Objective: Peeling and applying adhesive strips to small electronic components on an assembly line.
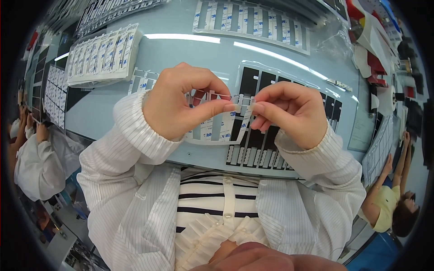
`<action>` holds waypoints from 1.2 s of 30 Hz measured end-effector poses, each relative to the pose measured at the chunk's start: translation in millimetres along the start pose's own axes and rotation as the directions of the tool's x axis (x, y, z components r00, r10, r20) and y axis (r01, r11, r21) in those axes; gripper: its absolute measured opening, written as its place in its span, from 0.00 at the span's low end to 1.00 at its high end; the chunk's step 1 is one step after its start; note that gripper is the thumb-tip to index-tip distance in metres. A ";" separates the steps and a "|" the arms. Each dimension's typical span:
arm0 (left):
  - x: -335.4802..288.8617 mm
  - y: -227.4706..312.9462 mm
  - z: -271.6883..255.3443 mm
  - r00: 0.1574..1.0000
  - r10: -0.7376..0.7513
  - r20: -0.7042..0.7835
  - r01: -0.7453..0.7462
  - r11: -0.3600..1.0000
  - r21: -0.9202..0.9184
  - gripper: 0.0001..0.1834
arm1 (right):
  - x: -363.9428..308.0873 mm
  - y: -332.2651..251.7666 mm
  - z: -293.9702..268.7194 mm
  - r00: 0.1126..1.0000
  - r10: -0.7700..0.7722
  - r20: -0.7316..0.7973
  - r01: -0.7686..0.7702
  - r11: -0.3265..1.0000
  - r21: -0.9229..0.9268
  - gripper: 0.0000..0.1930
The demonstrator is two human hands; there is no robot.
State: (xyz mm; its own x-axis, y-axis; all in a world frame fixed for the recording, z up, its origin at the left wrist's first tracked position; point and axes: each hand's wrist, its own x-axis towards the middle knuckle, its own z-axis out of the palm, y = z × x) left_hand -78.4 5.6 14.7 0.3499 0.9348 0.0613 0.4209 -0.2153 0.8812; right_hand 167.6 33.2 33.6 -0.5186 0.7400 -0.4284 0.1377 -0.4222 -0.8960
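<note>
Held up in front of me is a sheet of white adhesive strips [225, 130] with blue-printed backing, set in a pale frame with gaps between the strips. My left hand [183, 101] is closed, its thumb and forefinger pinching the sheet's upper edge. Close beside it, my right hand [294, 110] pinches the top end of the sheet's rightmost strip between thumb and forefinger. That strip leans to the right. Beneath the right hand lies a clear-edged sheet with rows of black rectangular pieces [249, 81], partly covered by the hand and the held sheet.
A stack of adhesive strip sheets [103, 56] stands at the left, and another strip sheet [251, 21] lies at the far side. Clear plastic wrap [332, 40] and red and white items [375, 58] are at the far right. Other people work at both sides of the glossy table [181, 52].
</note>
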 end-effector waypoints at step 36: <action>-6.5 -4.0 -9.5 0.984 -0.050 0.168 0.114 0.910 -0.398 0.08 | 3.5 10.2 -1.6 0.985 0.062 0.163 -0.085 0.987 0.139 0.10</action>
State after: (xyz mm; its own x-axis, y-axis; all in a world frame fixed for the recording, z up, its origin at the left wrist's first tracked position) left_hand -90.3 3.1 15.2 0.4643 0.8835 -0.0625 0.0899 0.0232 0.9957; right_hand 168.6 32.4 22.8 -0.6396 0.6170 -0.4584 0.0626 -0.5526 -0.8311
